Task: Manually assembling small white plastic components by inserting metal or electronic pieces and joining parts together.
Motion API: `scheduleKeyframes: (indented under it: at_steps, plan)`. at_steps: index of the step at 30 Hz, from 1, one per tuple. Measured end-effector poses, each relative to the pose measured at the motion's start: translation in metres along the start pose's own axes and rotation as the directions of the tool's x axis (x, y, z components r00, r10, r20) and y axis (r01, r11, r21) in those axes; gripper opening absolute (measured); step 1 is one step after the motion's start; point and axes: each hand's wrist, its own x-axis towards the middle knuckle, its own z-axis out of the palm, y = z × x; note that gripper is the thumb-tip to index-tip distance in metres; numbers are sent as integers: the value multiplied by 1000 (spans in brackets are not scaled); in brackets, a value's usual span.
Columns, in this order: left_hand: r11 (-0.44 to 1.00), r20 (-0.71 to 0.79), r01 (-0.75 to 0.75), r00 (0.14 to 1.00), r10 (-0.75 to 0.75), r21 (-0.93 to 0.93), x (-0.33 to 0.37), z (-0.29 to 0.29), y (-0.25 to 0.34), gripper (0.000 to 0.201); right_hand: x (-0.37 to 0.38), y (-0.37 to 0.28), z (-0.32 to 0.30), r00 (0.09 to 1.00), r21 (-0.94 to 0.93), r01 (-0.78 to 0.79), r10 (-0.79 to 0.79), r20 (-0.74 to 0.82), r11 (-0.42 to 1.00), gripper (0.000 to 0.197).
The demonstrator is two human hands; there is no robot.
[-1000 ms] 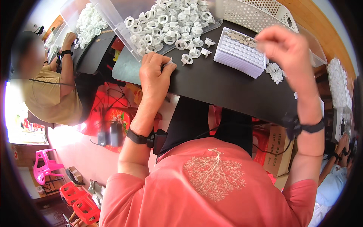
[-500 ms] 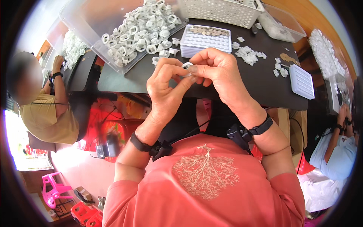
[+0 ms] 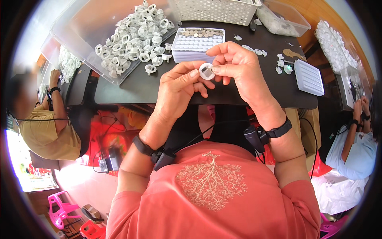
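Between my two hands, above the near edge of the table, is a small round white plastic piece (image 3: 205,73) with a dark rectangular part in its face. My left hand (image 3: 175,89) pinches its left edge between thumb and fingers. At its right edge, the thumb and forefinger of my right hand (image 3: 241,71) are pressed together; whether they grip the piece or something tiny is too small to tell. Just behind stands a stack of white trays (image 3: 187,54), the top one partly filled with round metal discs. Loose white ring-shaped plastic parts (image 3: 150,69) lie left of the stack.
A clear bin (image 3: 65,34) heaped with white parts stands back left, a white perforated basket (image 3: 217,11) behind. Small white pieces (image 3: 279,63) and another tray (image 3: 309,78) lie right. Co-workers sit at both sides. Cables (image 3: 308,123) hang below the table.
The round piece has turned so its face with the dark part shows. My right fingers have moved to its right edge. The whole view has shifted slightly.
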Motion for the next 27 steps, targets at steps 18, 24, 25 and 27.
scheduleKeyframes:
  at_steps: [18, 24, 25, 27]
  plan:
    - [976, 151, 126, 983, -100, -175, 11, -5, -8, 36, 12, -8, -5, 990, -45, -68, 73, 119, 997, 32]
    - [939, 162, 181, 977, -138, -291, 16, -5, -11, 35, 18, -11, -4, 992, -96, -66, 76, 105, 993, 35]
    - [934, 144, 200, 976, -164, -295, 16, -7, -12, 35, 19, -11, -3, 992, -100, -83, 92, 86, 991, 32]
    - [927, 130, 217, 974, -185, -305, 17, -11, -14, 34, 23, -13, -5, 992, -111, -101, 109, 67, 989, 29]
